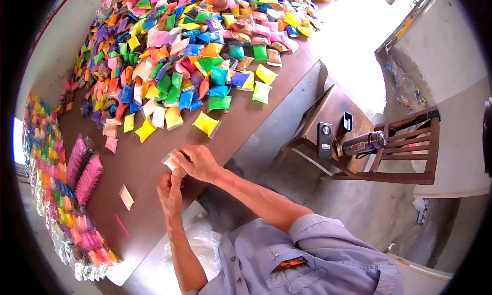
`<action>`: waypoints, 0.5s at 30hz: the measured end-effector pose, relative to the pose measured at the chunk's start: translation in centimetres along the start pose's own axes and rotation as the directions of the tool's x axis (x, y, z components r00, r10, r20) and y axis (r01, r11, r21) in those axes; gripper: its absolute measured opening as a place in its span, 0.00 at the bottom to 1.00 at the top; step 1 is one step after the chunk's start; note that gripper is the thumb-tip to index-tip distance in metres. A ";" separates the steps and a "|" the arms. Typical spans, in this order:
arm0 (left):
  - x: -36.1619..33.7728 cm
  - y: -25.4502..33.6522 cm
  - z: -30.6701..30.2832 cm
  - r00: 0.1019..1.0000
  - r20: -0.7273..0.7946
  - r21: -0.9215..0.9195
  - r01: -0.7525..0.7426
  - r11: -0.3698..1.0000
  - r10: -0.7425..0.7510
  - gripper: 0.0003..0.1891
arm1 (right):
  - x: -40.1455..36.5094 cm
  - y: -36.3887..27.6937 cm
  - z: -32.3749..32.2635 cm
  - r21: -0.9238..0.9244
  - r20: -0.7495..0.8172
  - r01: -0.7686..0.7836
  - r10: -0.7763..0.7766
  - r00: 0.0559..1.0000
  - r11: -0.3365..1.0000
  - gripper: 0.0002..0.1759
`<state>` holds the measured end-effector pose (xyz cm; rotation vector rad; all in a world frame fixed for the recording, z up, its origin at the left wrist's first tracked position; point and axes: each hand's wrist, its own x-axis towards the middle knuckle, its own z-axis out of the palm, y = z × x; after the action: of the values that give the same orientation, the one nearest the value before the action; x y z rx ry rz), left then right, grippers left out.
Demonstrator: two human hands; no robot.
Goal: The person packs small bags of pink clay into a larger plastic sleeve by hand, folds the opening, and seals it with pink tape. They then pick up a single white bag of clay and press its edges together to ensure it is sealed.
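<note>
A small white packet (171, 162) with a clear edge is pinched between my two hands above the near edge of the brown table. My right hand (199, 163) closes over it from the right and covers part of it. Just below, my left hand (170, 190) has its thumb and fingers pressed together at the packet's lower edge. A flat, pale packet (126, 197) lies on the table to the left of my hands, with a thin pink stick (122, 225) below it. The nearest filled packet is a yellow one (206, 124).
A large heap of colourful small packets (189, 44) covers the far part of the table (148, 162). Bundles of pink packs (88, 178) and strung packets (64, 208) line the left edge. On the right, a small wooden table (328, 110) bears a flask (365, 143) beside a chair (410, 151).
</note>
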<state>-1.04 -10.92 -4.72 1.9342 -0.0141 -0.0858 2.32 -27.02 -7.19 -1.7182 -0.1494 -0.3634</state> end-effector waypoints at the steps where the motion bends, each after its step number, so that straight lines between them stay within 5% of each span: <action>1: -0.1 -0.3 0.0 1.000 -0.001 0.009 0.000 1.000 0.000 0.20 | -0.1 0.1 0.0 0.009 -0.002 -0.001 0.001 1.000 1.000 0.16; 7: -0.6 -0.5 0.3 0.995 -0.071 0.113 -0.066 0.991 0.075 0.22 | -0.1 -0.6 -0.4 0.019 0.054 -0.033 0.032 0.998 0.999 0.16; 10: -0.8 -0.1 0.7 0.995 -0.099 0.078 -0.025 0.997 0.033 0.21 | -0.1 -0.2 -0.4 0.031 0.034 0.009 -0.010 0.999 0.999 0.16; 12: -0.8 -0.2 0.7 0.993 -0.117 -0.129 -0.039 0.991 0.024 0.20 | -0.1 0.0 -0.4 -0.031 0.053 0.021 -0.019 0.998 0.999 0.15; 15: -0.5 -1.5 0.2 0.992 -0.127 -0.081 -0.037 0.996 0.027 0.18 | -0.1 -0.3 -0.7 -0.037 0.102 0.027 -0.024 0.994 0.999 0.15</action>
<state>-1.57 -10.54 -6.13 1.8519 0.0419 0.0561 2.00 -27.60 -6.86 -1.7753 -0.2401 -0.2993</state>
